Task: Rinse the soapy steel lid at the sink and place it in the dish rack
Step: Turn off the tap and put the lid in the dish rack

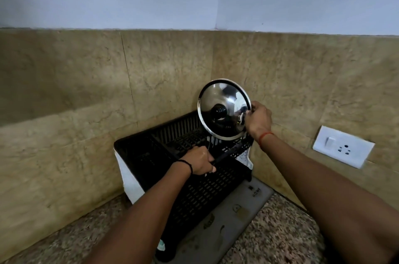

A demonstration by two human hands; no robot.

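The round steel lid (224, 110) with a black knob stands nearly upright over the back right corner of the black slatted dish rack (203, 194). My right hand (258, 120) grips the lid's right rim. My left hand (201, 160) is closed on a black-handled utensil (228, 152) that lies across the rack's front rim, its metal tines reaching under the lid. The lid's lower edge is at the rack's rim; whether it rests there I cannot tell.
The rack sits in a corner of tan stone walls on a speckled granite counter (280, 235). A grey mat (241, 212) lies under it and a white cloth (127, 175) hangs at its left side. A white switch and socket plate (343, 147) is on the right wall.
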